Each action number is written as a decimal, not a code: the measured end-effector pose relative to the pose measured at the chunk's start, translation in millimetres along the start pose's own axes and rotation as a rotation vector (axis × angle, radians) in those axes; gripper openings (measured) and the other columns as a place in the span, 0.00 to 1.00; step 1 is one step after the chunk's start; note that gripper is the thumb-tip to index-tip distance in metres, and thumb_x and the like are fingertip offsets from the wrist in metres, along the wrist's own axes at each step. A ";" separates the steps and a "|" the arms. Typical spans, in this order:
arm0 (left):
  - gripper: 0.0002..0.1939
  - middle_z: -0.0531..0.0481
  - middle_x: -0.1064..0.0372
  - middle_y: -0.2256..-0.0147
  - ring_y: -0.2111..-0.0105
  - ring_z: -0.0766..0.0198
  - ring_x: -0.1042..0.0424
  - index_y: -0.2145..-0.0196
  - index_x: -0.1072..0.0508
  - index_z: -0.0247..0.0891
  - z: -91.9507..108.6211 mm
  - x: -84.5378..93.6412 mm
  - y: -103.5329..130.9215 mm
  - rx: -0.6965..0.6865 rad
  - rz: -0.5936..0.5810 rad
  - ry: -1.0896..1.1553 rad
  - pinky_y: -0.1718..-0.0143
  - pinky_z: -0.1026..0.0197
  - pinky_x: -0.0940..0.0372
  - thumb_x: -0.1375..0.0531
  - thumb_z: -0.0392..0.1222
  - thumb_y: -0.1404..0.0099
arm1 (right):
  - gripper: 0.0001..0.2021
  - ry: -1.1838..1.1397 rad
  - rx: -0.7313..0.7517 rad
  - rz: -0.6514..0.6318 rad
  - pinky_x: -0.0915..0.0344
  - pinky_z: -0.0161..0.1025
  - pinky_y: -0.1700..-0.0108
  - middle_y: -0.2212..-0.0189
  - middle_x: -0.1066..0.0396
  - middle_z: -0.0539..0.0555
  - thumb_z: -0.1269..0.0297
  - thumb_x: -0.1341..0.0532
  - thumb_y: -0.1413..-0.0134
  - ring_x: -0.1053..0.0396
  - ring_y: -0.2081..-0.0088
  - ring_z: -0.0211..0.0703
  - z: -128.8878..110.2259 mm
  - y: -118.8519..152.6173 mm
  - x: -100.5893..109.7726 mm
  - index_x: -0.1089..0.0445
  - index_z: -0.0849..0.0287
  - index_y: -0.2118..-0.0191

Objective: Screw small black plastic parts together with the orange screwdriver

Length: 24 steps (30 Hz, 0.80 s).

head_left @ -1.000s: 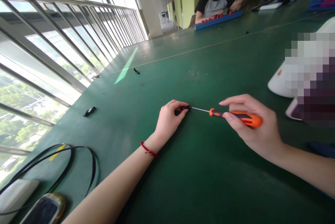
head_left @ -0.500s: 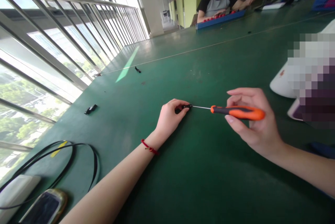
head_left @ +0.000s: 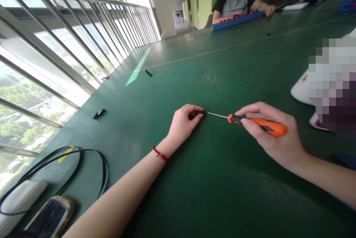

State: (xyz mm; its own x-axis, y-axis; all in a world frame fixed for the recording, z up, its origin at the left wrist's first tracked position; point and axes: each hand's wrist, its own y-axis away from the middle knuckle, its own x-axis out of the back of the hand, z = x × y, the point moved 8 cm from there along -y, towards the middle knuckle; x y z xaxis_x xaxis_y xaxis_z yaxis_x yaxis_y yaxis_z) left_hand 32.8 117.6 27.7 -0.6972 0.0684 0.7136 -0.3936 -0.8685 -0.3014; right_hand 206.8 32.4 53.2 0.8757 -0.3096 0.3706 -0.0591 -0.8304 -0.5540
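Observation:
Between thumb and fingers, my left hand (head_left: 185, 120) pinches a small black part (head_left: 200, 112) at the table surface; its exact kind is too small to make out. An orange and black screwdriver (head_left: 267, 125) is held around its handle by my right hand (head_left: 280, 132), the thumb and fingers closed on it. The metal shaft points left, and its tip meets the right end of the black part. A red cord bracelet (head_left: 161, 155) circles my left wrist.
Two more black parts (head_left: 99, 113) (head_left: 148, 73) lie on the green table (head_left: 167, 208). Looped black cable (head_left: 103, 171), a white box (head_left: 22, 202) and a phone (head_left: 51, 217) sit lower left. A metal railing (head_left: 69, 2) borders the left. Across sits a person (head_left: 236, 2) behind a blue tray (head_left: 237, 22).
My right hand has closed its fingers on the screwdriver handle, which was looser in the spread fingers before. The handle end tilts slightly lower. My left hand keeps its pinch.

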 end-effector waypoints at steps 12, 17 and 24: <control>0.09 0.50 0.28 0.66 0.68 0.67 0.32 0.63 0.24 0.37 1.4 0.9 0.4 0.002 0.007 -0.006 0.64 0.65 0.36 0.42 0.35 0.41 | 0.06 -0.002 0.047 0.054 0.33 0.39 0.68 0.66 0.30 0.52 0.65 0.39 0.49 0.30 0.66 0.43 -3.9 -1.6 4.6 0.32 0.52 0.63; 0.09 0.50 0.28 0.66 0.68 0.67 0.32 0.63 0.24 0.37 0.4 0.0 0.3 0.003 0.001 0.002 0.64 0.66 0.35 0.42 0.35 0.41 | 0.12 -0.107 0.011 0.004 0.35 0.37 0.72 0.72 0.34 0.49 0.66 0.39 0.49 0.33 0.72 0.39 2.0 -1.3 0.8 0.34 0.52 0.58; 0.09 0.50 0.28 0.66 0.68 0.67 0.32 0.63 0.24 0.37 0.7 -0.1 0.1 -0.008 -0.001 0.002 0.65 0.65 0.35 0.43 0.36 0.40 | 0.15 -0.076 0.062 0.036 0.32 0.38 0.65 0.68 0.33 0.50 0.67 0.38 0.51 0.32 0.70 0.39 -3.7 0.5 3.0 0.35 0.52 0.56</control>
State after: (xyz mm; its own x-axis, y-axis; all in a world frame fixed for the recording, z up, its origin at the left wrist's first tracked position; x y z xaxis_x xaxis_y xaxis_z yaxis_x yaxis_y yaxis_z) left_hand 33.2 117.2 28.1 -0.6980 0.0703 0.7127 -0.3990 -0.8646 -0.3055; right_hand 207.6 29.4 56.8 0.9073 -0.3013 0.2934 -0.0639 -0.7883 -0.6119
